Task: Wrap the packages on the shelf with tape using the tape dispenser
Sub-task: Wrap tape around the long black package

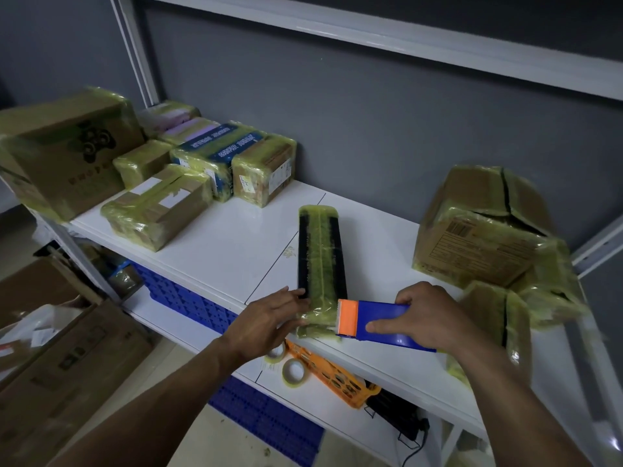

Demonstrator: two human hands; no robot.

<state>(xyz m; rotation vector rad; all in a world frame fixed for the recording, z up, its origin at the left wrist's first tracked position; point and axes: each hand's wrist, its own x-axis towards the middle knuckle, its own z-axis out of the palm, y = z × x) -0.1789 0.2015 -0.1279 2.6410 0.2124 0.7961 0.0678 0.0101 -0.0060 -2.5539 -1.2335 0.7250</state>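
A long narrow black package (pixel 322 261), partly covered in yellowish tape, lies lengthwise on the white shelf (pixel 236 251) near its front edge. My left hand (pixel 269 320) holds the package's near left corner, fingers over the taped end. My right hand (pixel 428 315) grips the blue tape dispenser (pixel 381 323), whose orange cutter head sits against the package's near right end.
Several taped boxes (pixel 158 173) are stacked at the shelf's left and back. Large taped cartons (pixel 485 237) crowd the right side. On the lower shelf lie two tape rolls (pixel 293 372), an orange basket (pixel 337 372) and blue crates (pixel 188 298). Cardboard boxes (pixel 67 358) stand on the floor at left.
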